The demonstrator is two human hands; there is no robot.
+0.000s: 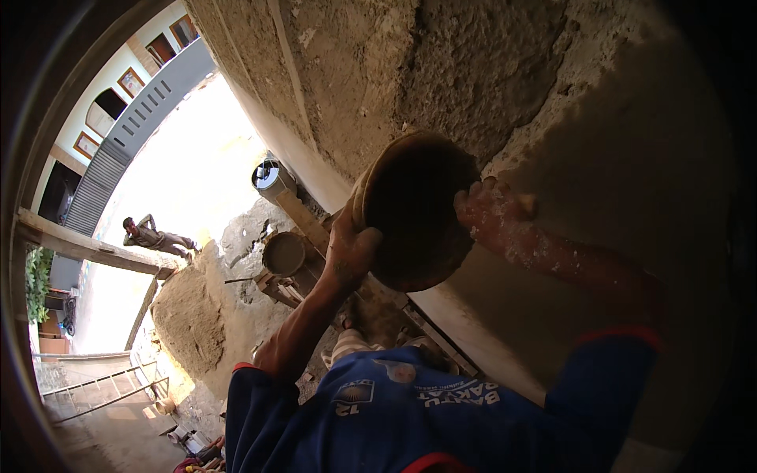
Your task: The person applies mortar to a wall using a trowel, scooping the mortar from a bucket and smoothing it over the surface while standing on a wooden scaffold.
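A dark, round bucket (422, 213) with a worn, mortar-crusted rim is raised in front of me, its shadowed mouth facing up toward me. My left hand (353, 246) grips its left side, thumb over the rim. At the bucket's right edge is my right hand (495, 209), fingers curled and spattered with pale mortar. A small yellowish end (527, 206) shows by that hand; the rest of what it holds is hidden. Just beyond the bucket rises a wall with rough, wet-looking plaster (489, 71). What lies inside the bucket is too dark to make out.
Below left stand a round tub of grey mix (284, 254) and a drum with water (272, 175). A sand heap (189, 319) lies farther left, near another person (154, 235). Wooden planks (303, 222) run beside the wall. A ladder-like frame (106, 392) lies lower left.
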